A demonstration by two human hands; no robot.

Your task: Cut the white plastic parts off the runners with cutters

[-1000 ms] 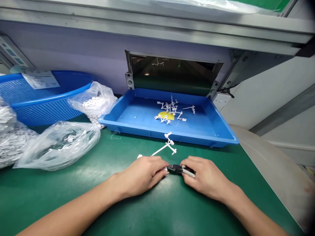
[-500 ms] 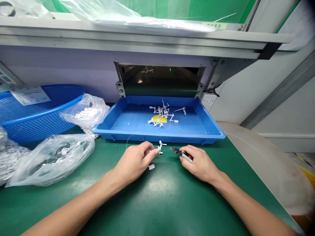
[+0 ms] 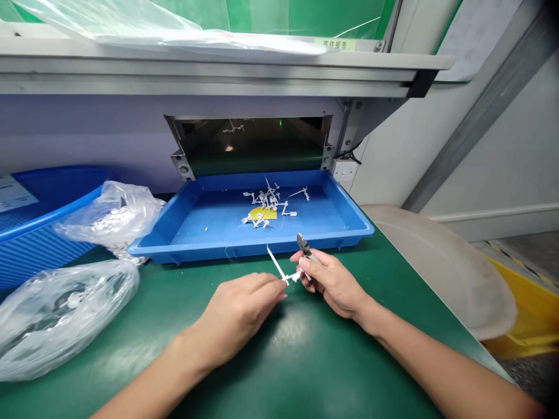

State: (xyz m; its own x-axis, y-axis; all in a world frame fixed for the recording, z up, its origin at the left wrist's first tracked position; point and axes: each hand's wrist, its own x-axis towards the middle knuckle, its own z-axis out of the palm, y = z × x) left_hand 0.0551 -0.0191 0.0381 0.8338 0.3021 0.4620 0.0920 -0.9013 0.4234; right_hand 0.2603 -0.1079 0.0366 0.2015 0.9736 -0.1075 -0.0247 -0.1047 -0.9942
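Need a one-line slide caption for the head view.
At a green bench, left hand pinches a white plastic sprue, right hand holds small cutters, blue tray behind.

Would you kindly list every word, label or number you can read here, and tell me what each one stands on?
Pale green strip label on the grey metal shelf edge: a few Chinese characters, too blurred to quote.
White paper label on the blue mesh plastic basket: printed lines, too small to read.
White paper sheet at the upper right: faint print, unreadable.
Nothing else carries legible text.
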